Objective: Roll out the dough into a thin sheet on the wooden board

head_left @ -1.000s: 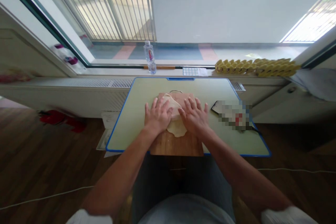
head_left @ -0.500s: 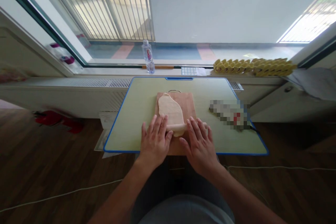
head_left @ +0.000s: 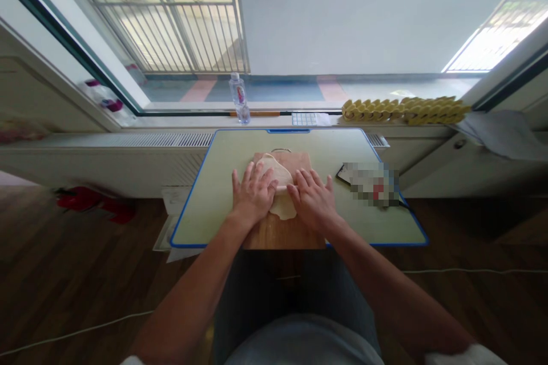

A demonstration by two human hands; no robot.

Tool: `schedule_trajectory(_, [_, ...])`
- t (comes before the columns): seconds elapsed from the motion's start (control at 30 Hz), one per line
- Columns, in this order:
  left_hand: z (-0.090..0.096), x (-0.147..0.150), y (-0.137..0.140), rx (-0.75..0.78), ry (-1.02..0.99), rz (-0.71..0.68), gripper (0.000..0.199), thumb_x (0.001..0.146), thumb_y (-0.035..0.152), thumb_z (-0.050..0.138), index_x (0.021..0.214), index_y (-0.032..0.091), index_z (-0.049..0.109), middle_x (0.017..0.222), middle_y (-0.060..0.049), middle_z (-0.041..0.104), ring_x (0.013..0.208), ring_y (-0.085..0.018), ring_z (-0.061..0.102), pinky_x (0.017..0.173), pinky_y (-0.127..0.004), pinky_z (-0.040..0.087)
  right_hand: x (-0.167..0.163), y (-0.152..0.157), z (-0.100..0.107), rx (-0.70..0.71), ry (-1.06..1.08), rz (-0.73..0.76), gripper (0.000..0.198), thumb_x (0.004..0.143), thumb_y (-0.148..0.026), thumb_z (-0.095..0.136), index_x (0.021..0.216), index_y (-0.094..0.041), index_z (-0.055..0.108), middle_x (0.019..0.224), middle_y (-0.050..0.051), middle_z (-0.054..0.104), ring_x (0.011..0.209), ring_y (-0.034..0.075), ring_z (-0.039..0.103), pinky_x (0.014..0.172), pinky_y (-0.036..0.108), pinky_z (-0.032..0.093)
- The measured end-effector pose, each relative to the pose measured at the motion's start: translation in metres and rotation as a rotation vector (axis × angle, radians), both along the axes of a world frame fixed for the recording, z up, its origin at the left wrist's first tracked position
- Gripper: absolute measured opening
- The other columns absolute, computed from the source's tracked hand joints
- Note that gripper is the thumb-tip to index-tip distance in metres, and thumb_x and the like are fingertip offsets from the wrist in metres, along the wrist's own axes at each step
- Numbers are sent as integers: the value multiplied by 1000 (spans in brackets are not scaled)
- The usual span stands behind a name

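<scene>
A pale sheet of dough (head_left: 282, 207) lies on a wooden cutting board (head_left: 285, 232). Across the dough rests a light rolling pin (head_left: 282, 188), of which only the middle shows between my hands. My left hand (head_left: 254, 195) lies over the pin's left part, fingers stretched out and spread forward. Over its right part lies my right hand (head_left: 314, 195), fingers extended, thumb by the middle of the pin. Both hands press on the pin from above without wrapping round it. They hide its ends and part of the dough.
The board sits on a pale green table (head_left: 205, 205) with a blue edge. A partly blurred dark-edged object (head_left: 368, 182) lies to the right. On the sill stand a plastic bottle (head_left: 240, 100) and a yellow scalloped object (head_left: 405, 110). A red object (head_left: 96, 202) is on the floor at left.
Both hands and the rolling pin have moved forward, away from me, over the dough. More dough and board now show on the near side of the pin.
</scene>
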State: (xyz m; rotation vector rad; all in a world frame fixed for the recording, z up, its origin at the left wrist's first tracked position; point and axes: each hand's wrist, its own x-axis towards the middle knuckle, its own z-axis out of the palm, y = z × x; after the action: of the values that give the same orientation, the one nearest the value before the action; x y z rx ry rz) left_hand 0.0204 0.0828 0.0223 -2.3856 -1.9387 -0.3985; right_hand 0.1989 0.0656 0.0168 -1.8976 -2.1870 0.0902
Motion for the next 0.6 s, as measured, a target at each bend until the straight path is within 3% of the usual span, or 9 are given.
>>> schedule_trajectory(0.2, [-15, -9, -69, 14, -27, -46, 59, 109, 48, 32, 163, 25, 40, 165, -10, 45, 156, -31, 38, 128, -65, 23, 9, -76, -10, 52, -12, 79, 62, 111, -48, 30, 162, -13, 38, 170, 12, 35, 159, 29, 27, 128, 56, 14])
schedule_trajectory(0.3, [-18, -13, -80, -2, -27, -68, 61, 109, 48, 32, 165, 23, 36, 167, -11, 42, 157, -31, 36, 129, -63, 22, 10, -94, -15, 85, -14, 95, 62, 111, -45, 31, 164, -14, 35, 171, 12, 33, 160, 28, 24, 129, 54, 11])
schedule_trajectory(0.37, [-17, -13, -67, -18, -33, -69, 60, 110, 47, 31, 164, 23, 37, 167, -11, 42, 157, -30, 35, 129, -63, 21, 8, -83, -17, 87, -13, 68, 62, 111, -46, 31, 164, -14, 35, 171, 13, 33, 160, 29, 24, 128, 55, 11])
schedule_trajectory(0.6, [1, 4, 16, -64, -20, -44, 53, 109, 48, 33, 151, 29, 58, 166, -6, 45, 157, -34, 33, 126, -74, 17, 3, 4, -3, -12, -16, -41, 64, 111, -52, 24, 158, -14, 46, 166, 14, 42, 157, 33, 30, 125, 69, 14])
